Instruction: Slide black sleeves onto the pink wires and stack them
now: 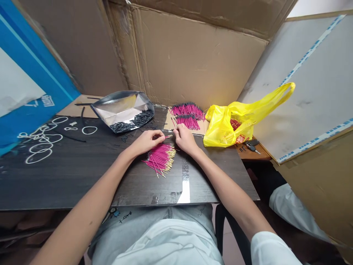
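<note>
Magenta shafts and gold-coloured ends marked the slender pink pieces [160,154] heaped on a dark tabletop [82,165], directly in front of a seated person in a pale top. Straight and thin, they lay in a loose sheaf several layers deep, most with their metallic ends bunched along the right side. A few had fallen askew at the near edge of the pile, their bright tips angled toward the front of the table.

Just beyond the heap, the thumb and fingers of the left hand [150,141] pinched a single pink piece [168,136], its gold-coloured end pointing toward the right hand [184,139]. That hand was raised a narrow gap away, its fingertips drawn together; whether they gripped anything could not be told.

Behind the hands, two tightly packed rows of black-ended pieces [188,122] lay one behind the other on a cardboard sheet [203,127], dark ends facing away from the person. To the left, a silvery pouch [107,110] gaped over short black tubes [142,117], some spilled onto the table. At right stood a yellow plastic bag [220,127], red items [235,124] showing inside.
</note>
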The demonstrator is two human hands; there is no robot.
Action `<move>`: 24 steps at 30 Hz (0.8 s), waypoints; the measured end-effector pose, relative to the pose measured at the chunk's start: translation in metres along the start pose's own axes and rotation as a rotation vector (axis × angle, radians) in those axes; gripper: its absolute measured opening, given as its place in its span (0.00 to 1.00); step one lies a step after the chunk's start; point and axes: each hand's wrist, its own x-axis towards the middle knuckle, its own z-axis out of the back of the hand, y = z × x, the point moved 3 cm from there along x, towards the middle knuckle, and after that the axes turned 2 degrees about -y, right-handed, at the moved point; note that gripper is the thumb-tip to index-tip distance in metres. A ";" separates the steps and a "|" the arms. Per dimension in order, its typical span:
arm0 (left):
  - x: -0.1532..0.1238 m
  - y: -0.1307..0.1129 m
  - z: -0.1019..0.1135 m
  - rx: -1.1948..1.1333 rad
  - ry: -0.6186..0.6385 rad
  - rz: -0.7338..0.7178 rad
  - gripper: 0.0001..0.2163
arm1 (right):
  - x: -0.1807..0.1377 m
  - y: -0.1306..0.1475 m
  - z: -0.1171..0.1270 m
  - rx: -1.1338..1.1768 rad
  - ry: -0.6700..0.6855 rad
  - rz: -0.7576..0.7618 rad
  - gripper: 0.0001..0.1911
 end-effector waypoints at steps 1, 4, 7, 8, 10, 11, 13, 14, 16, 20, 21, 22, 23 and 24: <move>0.000 -0.001 -0.001 -0.015 0.005 -0.009 0.17 | -0.001 0.001 -0.001 0.033 -0.002 0.014 0.09; -0.001 -0.004 -0.003 -0.052 0.011 -0.028 0.17 | -0.005 0.009 -0.007 0.086 0.030 0.063 0.06; -0.001 -0.005 -0.002 -0.059 0.016 -0.023 0.17 | -0.006 0.013 -0.009 0.085 0.062 0.075 0.05; -0.001 -0.006 -0.002 -0.057 0.016 -0.018 0.17 | -0.005 0.012 -0.008 0.073 0.060 0.064 0.06; -0.001 -0.006 -0.002 -0.054 0.008 -0.010 0.16 | -0.004 0.008 -0.005 0.050 0.033 0.026 0.06; -0.001 -0.006 -0.002 -0.053 0.003 -0.007 0.16 | -0.004 0.006 -0.003 0.042 0.015 0.006 0.07; 0.000 -0.006 -0.004 -0.058 0.001 -0.005 0.16 | -0.005 0.005 -0.001 0.034 -0.011 -0.022 0.07; 0.000 -0.006 -0.005 -0.062 0.005 -0.006 0.16 | -0.005 0.006 -0.001 0.031 -0.012 -0.027 0.07; 0.000 -0.005 -0.007 -0.061 0.018 -0.012 0.16 | -0.007 0.010 -0.003 0.015 0.008 -0.029 0.07; 0.000 -0.004 -0.008 -0.036 0.031 -0.015 0.16 | -0.009 0.016 -0.004 -0.021 0.042 -0.026 0.07; -0.001 -0.005 -0.008 -0.041 0.031 -0.011 0.16 | -0.009 0.016 -0.003 -0.025 0.028 -0.029 0.07; -0.001 -0.005 -0.007 -0.050 0.034 -0.007 0.16 | -0.008 0.015 -0.001 -0.025 0.007 -0.034 0.08; -0.001 -0.007 -0.007 -0.056 0.037 -0.003 0.16 | -0.008 0.014 0.001 -0.024 -0.015 -0.040 0.08; -0.001 -0.008 -0.007 -0.059 0.041 -0.001 0.16 | -0.008 0.014 0.003 -0.023 -0.031 -0.044 0.08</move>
